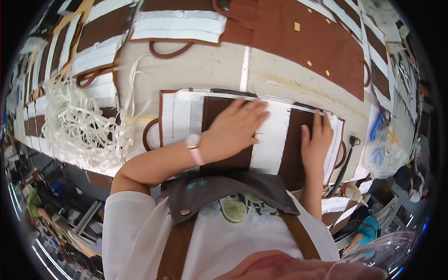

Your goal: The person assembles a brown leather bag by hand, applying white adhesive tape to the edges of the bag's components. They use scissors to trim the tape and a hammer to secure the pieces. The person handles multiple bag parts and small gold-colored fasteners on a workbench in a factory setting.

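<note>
In front of me lies a flat bag piece (273, 126) with white and dark brown bands, reddish-brown edging and a brown handle loop at each end. My left hand (235, 127) rests palm down across its left dark band and the white middle, fingers extended to the upper right. A watch and a pink band circle that wrist. Over the piece's right dark band and white end, my right hand (318, 142) is laid with fingers pointing away from me, the thumb apart. Neither hand grips anything. My forearms and apron hide part of the near edge.
A tangle of white strips (88, 126) sits at the left. Beyond the piece lie a reddish-brown panel (280, 35) with small yellowish patches and more banded pieces (177, 28). To the right are a black-handled tool (347, 156), a pale nozzle bottle (354, 192) and a clear plastic bag (385, 151).
</note>
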